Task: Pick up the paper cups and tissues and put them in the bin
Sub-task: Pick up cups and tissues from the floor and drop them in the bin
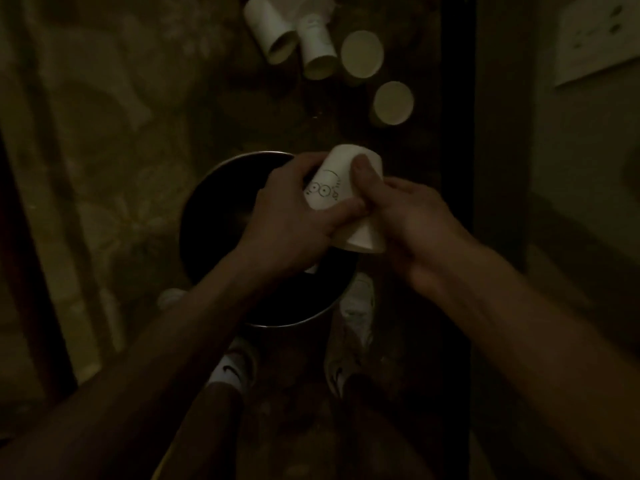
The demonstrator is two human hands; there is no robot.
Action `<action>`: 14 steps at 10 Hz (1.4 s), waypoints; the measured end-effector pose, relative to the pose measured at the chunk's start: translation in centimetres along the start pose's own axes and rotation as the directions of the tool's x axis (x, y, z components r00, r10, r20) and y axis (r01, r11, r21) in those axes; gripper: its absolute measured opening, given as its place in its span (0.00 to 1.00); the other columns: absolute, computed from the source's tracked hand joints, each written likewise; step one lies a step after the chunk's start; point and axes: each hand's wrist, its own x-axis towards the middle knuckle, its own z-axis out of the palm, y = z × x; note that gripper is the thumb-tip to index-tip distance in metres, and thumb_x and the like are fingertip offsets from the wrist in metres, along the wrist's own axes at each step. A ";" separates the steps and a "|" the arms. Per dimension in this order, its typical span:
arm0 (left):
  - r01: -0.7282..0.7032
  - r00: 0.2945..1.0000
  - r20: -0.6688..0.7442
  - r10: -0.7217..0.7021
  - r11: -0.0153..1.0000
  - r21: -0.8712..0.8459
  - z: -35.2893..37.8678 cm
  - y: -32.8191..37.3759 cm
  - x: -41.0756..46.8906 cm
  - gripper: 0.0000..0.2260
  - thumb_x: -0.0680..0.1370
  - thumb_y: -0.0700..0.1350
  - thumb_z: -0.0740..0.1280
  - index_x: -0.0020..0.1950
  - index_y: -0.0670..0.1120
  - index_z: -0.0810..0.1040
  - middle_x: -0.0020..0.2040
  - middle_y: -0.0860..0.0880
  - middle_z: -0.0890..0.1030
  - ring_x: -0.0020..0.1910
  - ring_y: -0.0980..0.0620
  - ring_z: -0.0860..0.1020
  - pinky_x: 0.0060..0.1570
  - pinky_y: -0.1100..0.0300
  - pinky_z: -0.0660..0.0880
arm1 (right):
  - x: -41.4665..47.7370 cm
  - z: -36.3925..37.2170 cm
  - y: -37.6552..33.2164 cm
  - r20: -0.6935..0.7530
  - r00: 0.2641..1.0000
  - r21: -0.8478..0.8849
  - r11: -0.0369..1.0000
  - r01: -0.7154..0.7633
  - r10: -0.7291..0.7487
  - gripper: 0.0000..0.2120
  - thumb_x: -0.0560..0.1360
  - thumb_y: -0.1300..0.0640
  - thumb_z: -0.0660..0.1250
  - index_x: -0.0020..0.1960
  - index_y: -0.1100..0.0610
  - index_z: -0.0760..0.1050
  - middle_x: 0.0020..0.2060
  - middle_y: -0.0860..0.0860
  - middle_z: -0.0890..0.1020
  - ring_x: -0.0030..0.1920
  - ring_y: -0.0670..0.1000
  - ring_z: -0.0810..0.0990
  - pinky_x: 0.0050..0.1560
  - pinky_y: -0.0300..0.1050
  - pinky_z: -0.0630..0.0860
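In dim light both hands hold a white paper cup (346,174) with a cartoon face drawn on it, its base pointing away from me, right over the bin's right edge. My left hand (294,209) grips its left side with the thumb along the lower part. My right hand (401,209) grips the right side, thumb pressed on the cup's wall. The round dark bin (204,188) with a metal rim stands on the floor below. Several more white paper cups lie beyond it: two on their sides (266,29) (317,46), two upright (362,53) (393,103).
My feet in white shoes (235,368) (353,327) stand just behind the bin. A dark vertical edge (457,133) of furniture or a wall runs along the right. A pale patterned surface (104,133) fills the left. A white wall socket plate (595,36) sits at top right.
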 end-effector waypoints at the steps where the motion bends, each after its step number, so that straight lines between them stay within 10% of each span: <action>1: -0.044 0.995 0.088 0.038 0.996 0.073 3.0 0.4 2.3 0.29 0.71 0.51 0.77 0.70 0.51 0.73 0.60 0.54 0.80 0.55 0.58 0.81 0.50 0.59 0.82 | 0.9 -3.7 0.8 -0.017 0.999 0.119 0.992 -0.042 0.044 0.23 0.83 0.44 0.58 0.69 0.61 0.73 0.60 0.58 0.82 0.55 0.54 0.83 0.46 0.45 0.84; 3: -0.156 0.975 0.202 0.089 0.926 0.343 6.4 2.1 9.7 0.36 0.72 0.52 0.76 0.77 0.50 0.66 0.71 0.52 0.72 0.66 0.54 0.73 0.54 0.65 0.74 | 5.4 -6.8 3.3 -0.121 0.972 0.373 0.917 -0.145 0.203 0.27 0.83 0.40 0.50 0.60 0.61 0.75 0.49 0.56 0.83 0.48 0.53 0.83 0.46 0.43 0.79; 4: -0.193 0.959 0.275 0.060 0.851 0.489 8.2 2.1 13.1 0.38 0.74 0.54 0.74 0.79 0.50 0.61 0.75 0.50 0.68 0.66 0.54 0.72 0.46 0.69 0.70 | 9.1 -6.8 6.1 -0.338 0.924 -0.040 0.978 -0.204 0.179 0.18 0.84 0.51 0.58 0.68 0.61 0.71 0.57 0.57 0.79 0.46 0.53 0.79 0.39 0.35 0.78; 5: -0.229 0.930 0.366 -0.012 0.760 0.608 9.5 0.7 15.3 0.37 0.74 0.55 0.73 0.79 0.51 0.60 0.76 0.49 0.66 0.68 0.50 0.71 0.47 0.66 0.67 | 13.4 -7.6 8.9 -0.384 0.923 -0.326 0.939 -0.106 -0.030 0.28 0.80 0.53 0.65 0.77 0.58 0.61 0.72 0.57 0.70 0.69 0.58 0.71 0.68 0.52 0.70; 8: -0.255 0.908 0.409 -0.096 0.647 0.718 10.6 -3.5 18.4 0.36 0.74 0.52 0.74 0.78 0.51 0.62 0.74 0.49 0.68 0.70 0.47 0.70 0.53 0.63 0.66 | 19.3 -7.7 12.7 -0.361 0.933 -0.336 0.933 -0.128 -0.002 0.33 0.72 0.56 0.75 0.72 0.61 0.66 0.65 0.58 0.75 0.63 0.59 0.76 0.61 0.50 0.75; 12: -0.295 0.951 0.176 0.254 0.917 0.268 6.6 4.2 8.8 0.32 0.76 0.59 0.69 0.76 0.49 0.64 0.65 0.56 0.73 0.55 0.65 0.74 0.49 0.74 0.75 | -0.1 -6.5 1.6 -0.391 0.915 0.212 0.958 0.194 -0.098 0.13 0.77 0.49 0.69 0.59 0.52 0.77 0.47 0.49 0.85 0.43 0.46 0.86 0.40 0.42 0.82; 14: -0.056 0.996 -0.060 0.064 0.991 0.123 -1.8 4.7 -0.2 0.22 0.75 0.59 0.71 0.63 0.56 0.65 0.50 0.63 0.72 0.44 0.69 0.76 0.39 0.71 0.76 | -7.3 -0.1 0.3 -0.270 0.928 -0.120 0.965 0.233 -0.257 0.26 0.71 0.45 0.73 0.63 0.48 0.65 0.53 0.44 0.77 0.49 0.44 0.82 0.43 0.43 0.82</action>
